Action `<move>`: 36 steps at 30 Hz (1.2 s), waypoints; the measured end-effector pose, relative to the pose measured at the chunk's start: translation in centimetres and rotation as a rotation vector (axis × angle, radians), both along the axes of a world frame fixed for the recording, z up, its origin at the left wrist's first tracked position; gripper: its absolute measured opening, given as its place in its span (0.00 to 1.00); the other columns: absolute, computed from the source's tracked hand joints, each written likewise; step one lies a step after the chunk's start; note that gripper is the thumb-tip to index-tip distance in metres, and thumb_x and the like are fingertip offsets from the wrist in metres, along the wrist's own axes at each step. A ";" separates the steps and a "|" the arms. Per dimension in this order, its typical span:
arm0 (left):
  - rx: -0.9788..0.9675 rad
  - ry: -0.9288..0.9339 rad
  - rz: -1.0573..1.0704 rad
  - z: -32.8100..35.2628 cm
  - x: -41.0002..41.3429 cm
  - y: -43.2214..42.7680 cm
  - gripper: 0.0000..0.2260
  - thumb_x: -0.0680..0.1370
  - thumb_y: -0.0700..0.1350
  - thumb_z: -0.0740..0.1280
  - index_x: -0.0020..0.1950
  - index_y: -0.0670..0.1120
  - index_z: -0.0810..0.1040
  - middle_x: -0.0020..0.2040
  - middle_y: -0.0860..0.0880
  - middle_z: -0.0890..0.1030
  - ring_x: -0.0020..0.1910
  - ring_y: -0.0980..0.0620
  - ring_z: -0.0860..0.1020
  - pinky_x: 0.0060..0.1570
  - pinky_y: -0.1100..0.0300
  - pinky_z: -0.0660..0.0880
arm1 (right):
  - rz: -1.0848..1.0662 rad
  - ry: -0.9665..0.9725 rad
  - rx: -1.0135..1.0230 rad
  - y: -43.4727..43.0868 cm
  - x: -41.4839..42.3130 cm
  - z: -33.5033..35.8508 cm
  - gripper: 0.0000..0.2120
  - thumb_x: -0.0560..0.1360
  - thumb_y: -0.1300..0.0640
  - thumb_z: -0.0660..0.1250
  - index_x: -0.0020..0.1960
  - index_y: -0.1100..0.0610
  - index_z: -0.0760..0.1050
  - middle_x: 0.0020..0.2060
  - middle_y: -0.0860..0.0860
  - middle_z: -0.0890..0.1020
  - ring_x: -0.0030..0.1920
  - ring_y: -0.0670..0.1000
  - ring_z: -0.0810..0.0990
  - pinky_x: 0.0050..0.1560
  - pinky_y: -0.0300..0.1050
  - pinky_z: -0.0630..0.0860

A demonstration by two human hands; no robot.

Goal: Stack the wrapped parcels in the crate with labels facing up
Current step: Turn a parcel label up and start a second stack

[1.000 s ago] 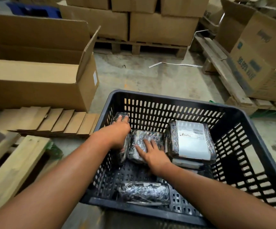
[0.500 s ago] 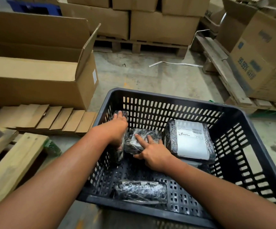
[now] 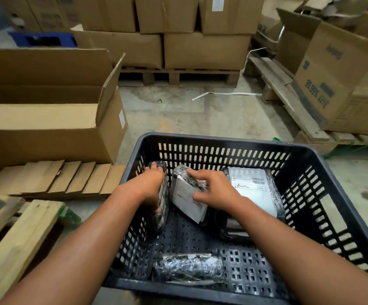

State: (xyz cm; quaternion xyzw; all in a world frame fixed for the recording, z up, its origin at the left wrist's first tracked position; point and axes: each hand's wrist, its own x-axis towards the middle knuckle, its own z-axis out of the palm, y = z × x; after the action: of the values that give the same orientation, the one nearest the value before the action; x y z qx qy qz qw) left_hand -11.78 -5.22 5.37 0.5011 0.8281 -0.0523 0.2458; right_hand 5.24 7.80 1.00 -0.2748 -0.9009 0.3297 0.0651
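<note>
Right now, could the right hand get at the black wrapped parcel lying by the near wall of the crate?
Probably yes. The black wrapped parcel lies uncovered on the black plastic crate floor, nothing over it, but the right hand holds a tilted white-labelled parcel.

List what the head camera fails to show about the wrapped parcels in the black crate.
- Printed text on the large label-up parcel: too small.
- Upright parcel in the left hand: label side unseen.
- Bubble-wrapped parcel by the near wall: label unseen.
- Stack beneath the right hand: forearm hides it.
</note>
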 end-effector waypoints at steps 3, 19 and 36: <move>0.017 -0.017 0.008 -0.1 -0.1 0.0 0.58 0.66 0.44 0.82 0.82 0.42 0.44 0.82 0.41 0.41 0.80 0.40 0.46 0.77 0.47 0.55 | -0.066 0.087 -0.148 0.9 0.5 1.0 0.35 0.67 0.59 0.77 0.73 0.45 0.75 0.57 0.46 0.86 0.41 0.40 0.84 0.39 0.37 0.83; 0.705 -0.697 0.054 0.7 -0.3 -0.4 0.48 0.77 0.42 0.73 0.78 0.69 0.40 0.62 0.75 0.75 0.65 0.72 0.71 0.59 0.73 0.71 | -0.137 0.549 -0.634 4.3 4.4 7.9 0.26 0.68 0.75 0.77 0.56 0.48 0.87 0.53 0.53 0.89 0.53 0.52 0.87 0.53 0.51 0.85; 0.633 -0.810 0.198 -0.8 -0.9 0.2 0.40 0.81 0.45 0.68 0.77 0.72 0.44 0.77 0.59 0.65 0.73 0.52 0.69 0.66 0.50 0.73 | 0.050 0.053 0.120 0.2 4.4 2.2 0.79 0.58 0.41 0.86 0.74 0.37 0.19 0.73 0.48 0.16 0.80 0.47 0.35 0.71 0.33 0.55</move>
State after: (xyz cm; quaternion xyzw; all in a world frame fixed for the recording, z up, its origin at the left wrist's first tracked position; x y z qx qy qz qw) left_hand -12.64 -4.98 4.62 0.4501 0.6853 0.4223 0.3866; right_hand 9.64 7.99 3.23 -0.2388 -0.9236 0.2837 0.0971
